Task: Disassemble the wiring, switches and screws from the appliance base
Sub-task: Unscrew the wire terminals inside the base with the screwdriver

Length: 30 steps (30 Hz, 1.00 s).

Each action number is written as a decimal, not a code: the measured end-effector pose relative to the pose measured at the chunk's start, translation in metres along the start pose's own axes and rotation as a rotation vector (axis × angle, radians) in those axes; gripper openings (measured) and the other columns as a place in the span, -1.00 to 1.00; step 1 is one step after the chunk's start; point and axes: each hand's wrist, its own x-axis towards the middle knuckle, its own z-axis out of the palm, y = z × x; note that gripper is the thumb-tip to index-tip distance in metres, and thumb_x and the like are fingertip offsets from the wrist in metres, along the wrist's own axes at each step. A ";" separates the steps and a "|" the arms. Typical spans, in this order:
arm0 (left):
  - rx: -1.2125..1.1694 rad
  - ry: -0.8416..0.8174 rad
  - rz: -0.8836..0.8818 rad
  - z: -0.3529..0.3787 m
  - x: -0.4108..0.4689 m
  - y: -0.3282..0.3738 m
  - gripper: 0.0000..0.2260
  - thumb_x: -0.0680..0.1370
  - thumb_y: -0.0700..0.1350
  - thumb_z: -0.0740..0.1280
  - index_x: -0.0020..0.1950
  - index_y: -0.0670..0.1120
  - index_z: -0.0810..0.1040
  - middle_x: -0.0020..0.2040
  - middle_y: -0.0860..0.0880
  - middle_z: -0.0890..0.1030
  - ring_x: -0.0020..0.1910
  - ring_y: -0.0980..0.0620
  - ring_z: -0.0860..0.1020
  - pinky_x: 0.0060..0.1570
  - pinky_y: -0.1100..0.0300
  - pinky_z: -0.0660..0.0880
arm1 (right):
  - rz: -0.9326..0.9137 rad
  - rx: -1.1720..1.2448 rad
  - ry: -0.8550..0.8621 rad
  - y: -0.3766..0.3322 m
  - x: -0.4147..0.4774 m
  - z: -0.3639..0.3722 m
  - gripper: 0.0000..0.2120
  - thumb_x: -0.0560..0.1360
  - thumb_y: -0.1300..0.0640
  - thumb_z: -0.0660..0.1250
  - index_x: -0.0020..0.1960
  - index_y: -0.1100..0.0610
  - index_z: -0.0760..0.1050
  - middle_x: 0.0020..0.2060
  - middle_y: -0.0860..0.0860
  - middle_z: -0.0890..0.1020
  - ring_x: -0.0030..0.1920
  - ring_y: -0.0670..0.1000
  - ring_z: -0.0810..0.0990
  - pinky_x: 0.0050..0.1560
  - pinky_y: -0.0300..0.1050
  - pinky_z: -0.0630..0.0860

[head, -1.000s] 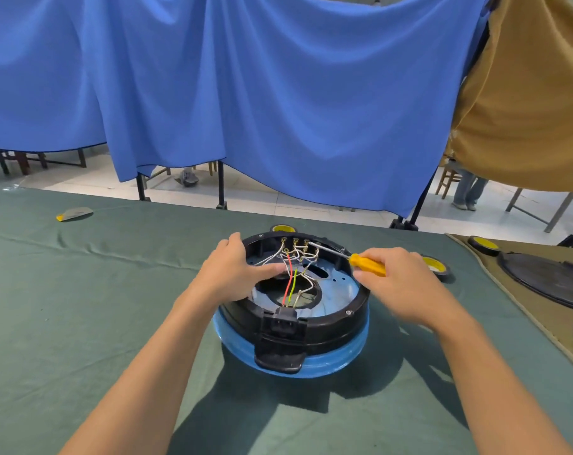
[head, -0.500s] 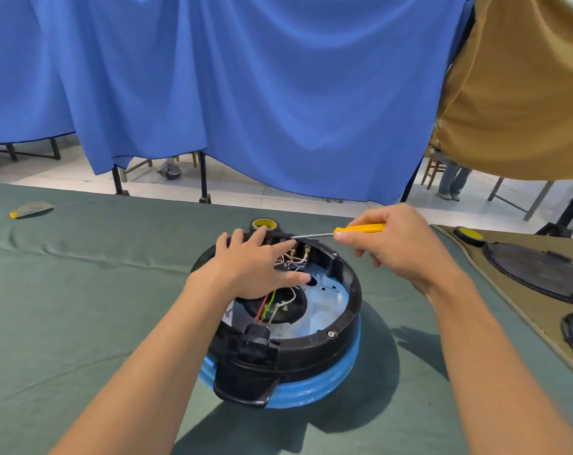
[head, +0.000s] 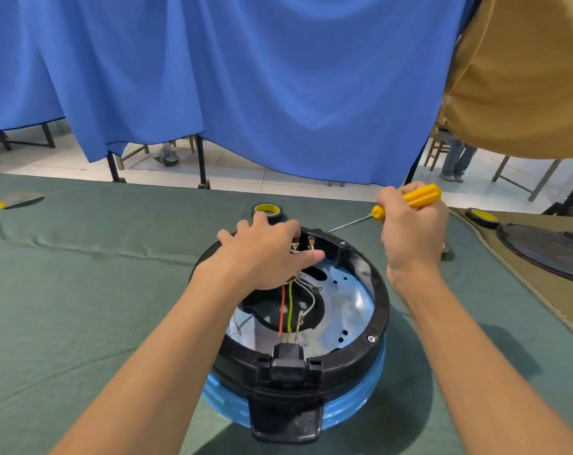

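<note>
Lifting clear of the wiring, the right grip [head: 413,238] now sits above and to the right of the appliance base [head: 378,290]. Its fingers are curled tight round the yellow handle of the screwdriver [head: 421,195]. A second ago the blade was in among the terminals [head: 303,245]; now it slants down towards the far rim from outside, and its tip is hidden behind that rim. The left grip [head: 265,254] has slid from the left rim to lie flat across the far side of the base. Its fingers are straight and spread, holding nothing, with the palm pressing over the wire bundle. I judge this to be a change of angle between screws rather than a finished step. The red wire [head: 282,310] and green-yellow wire [head: 290,307] still run to the black socket [head: 286,356] at the near edge. At least one rim screw [head: 371,338] is still seated.

The base sits in the middle of the desk [head: 81,290], which is covered in wrinkled dark green cloth. A tape roll [head: 267,210] lies just beyond it, and a dark round lid [head: 547,254] lies on a tan mat [head: 538,300] to the right. A blue curtain [head: 245,77] and a tan drape [head: 524,77] hang behind, with pale tiled floor and chair legs below them.
</note>
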 end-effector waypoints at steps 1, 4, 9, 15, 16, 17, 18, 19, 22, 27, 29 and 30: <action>-0.025 0.020 0.023 0.002 0.001 -0.001 -0.45 0.50 0.42 0.08 0.34 0.11 0.36 0.40 -0.07 0.33 0.36 -0.21 0.31 0.28 -0.23 0.22 | -0.021 -0.022 -0.003 0.002 -0.002 0.002 -0.74 0.31 0.15 0.30 -0.51 0.06 0.33 -0.58 -0.07 0.35 -0.50 -0.01 0.29 -0.41 -0.13 0.26; -0.045 0.039 0.063 0.007 0.003 -0.005 -0.48 0.51 0.41 0.08 0.30 0.11 0.34 0.39 0.00 0.36 0.36 -0.15 0.30 0.23 -0.16 0.19 | -0.099 -0.112 -0.094 0.006 -0.008 0.008 -0.73 0.38 0.10 0.32 -0.41 0.25 0.47 -0.56 0.12 0.44 -0.48 0.11 0.34 -0.38 0.00 0.36; -0.053 0.069 0.089 0.011 0.003 -0.011 -0.46 0.51 0.40 0.11 0.41 0.19 0.23 0.46 0.04 0.29 0.39 -0.13 0.24 0.21 -0.09 0.15 | -0.151 -0.153 -0.118 0.008 -0.007 0.008 -0.59 0.41 0.05 0.38 -0.36 0.40 0.49 -0.45 0.33 0.50 -0.45 0.28 0.43 -0.41 0.02 0.44; 0.090 0.001 0.088 0.011 0.004 -0.013 -0.32 0.47 0.46 0.04 0.54 0.30 -0.04 0.57 0.05 0.05 0.50 -0.16 0.07 0.36 -0.17 0.08 | -0.216 -0.223 -0.113 0.005 -0.008 0.007 -0.68 0.33 0.12 0.34 -0.43 0.37 0.44 -0.50 0.32 0.44 -0.46 0.31 0.38 -0.43 0.04 0.41; 0.079 0.003 0.090 0.011 0.005 -0.013 -0.33 0.48 0.46 0.04 0.54 0.30 -0.02 0.57 0.05 0.06 0.49 -0.16 0.08 0.36 -0.17 0.08 | -0.236 -0.236 -0.114 0.004 -0.008 0.008 -0.68 0.33 0.11 0.32 -0.44 0.36 0.42 -0.52 0.30 0.43 -0.45 0.32 0.38 -0.42 0.03 0.42; 0.064 0.005 0.091 0.010 0.005 -0.013 -0.34 0.48 0.45 0.04 0.54 0.31 0.00 0.56 0.06 0.08 0.49 -0.16 0.09 0.35 -0.17 0.08 | -0.256 -0.244 -0.115 0.004 -0.009 0.008 -0.68 0.32 0.11 0.31 -0.45 0.36 0.41 -0.53 0.29 0.42 -0.44 0.32 0.39 -0.42 0.04 0.43; 0.055 0.008 0.094 0.010 0.005 -0.013 -0.35 0.48 0.45 0.05 0.53 0.31 0.02 0.55 0.06 0.09 0.48 -0.16 0.10 0.35 -0.16 0.09 | -0.272 -0.251 -0.115 0.004 -0.009 0.008 -0.67 0.33 0.12 0.31 -0.45 0.36 0.40 -0.53 0.29 0.41 -0.44 0.32 0.38 -0.42 0.06 0.43; 0.055 0.010 0.096 0.011 0.005 -0.013 -0.36 0.48 0.44 0.04 0.53 0.31 0.02 0.55 0.06 0.10 0.47 -0.15 0.11 0.34 -0.15 0.09 | -0.285 -0.256 -0.115 0.004 -0.009 0.008 -0.67 0.34 0.14 0.31 -0.45 0.36 0.38 -0.52 0.30 0.40 -0.43 0.32 0.37 -0.43 0.08 0.43; 0.056 0.016 0.098 0.011 0.005 -0.013 -0.37 0.50 0.43 0.03 0.53 0.31 0.03 0.55 0.07 0.11 0.47 -0.15 0.11 0.34 -0.15 0.09 | -0.321 -0.265 -0.116 0.006 -0.007 0.009 -0.68 0.37 0.19 0.33 -0.45 0.37 0.37 -0.53 0.29 0.40 -0.44 0.29 0.37 -0.44 0.10 0.42; 0.033 -0.001 0.107 0.010 0.006 -0.013 -0.38 0.51 0.42 0.02 0.54 0.31 0.02 0.58 0.20 0.01 0.51 -0.12 0.04 0.34 -0.15 0.05 | -0.370 -0.273 -0.133 0.008 -0.006 0.010 -0.64 0.42 0.20 0.33 -0.46 0.35 0.36 -0.56 0.22 0.40 -0.47 0.20 0.35 -0.44 0.06 0.35; 0.021 -0.008 0.106 0.010 0.006 -0.013 -0.38 0.51 0.42 0.03 0.54 0.31 0.01 0.57 0.24 0.00 0.50 -0.11 0.04 0.34 -0.14 0.04 | -0.383 -0.282 -0.149 0.007 -0.007 0.010 -0.64 0.44 0.19 0.33 -0.46 0.35 0.38 -0.55 0.22 0.41 -0.48 0.18 0.36 -0.43 0.06 0.35; 0.018 -0.011 0.105 0.010 0.006 -0.013 -0.38 0.51 0.42 0.03 0.54 0.31 0.01 0.57 0.25 0.00 0.50 -0.10 0.04 0.34 -0.14 0.04 | -0.387 -0.289 -0.159 0.006 -0.007 0.010 -0.63 0.44 0.20 0.33 -0.46 0.35 0.37 -0.55 0.22 0.41 -0.49 0.18 0.36 -0.44 0.05 0.35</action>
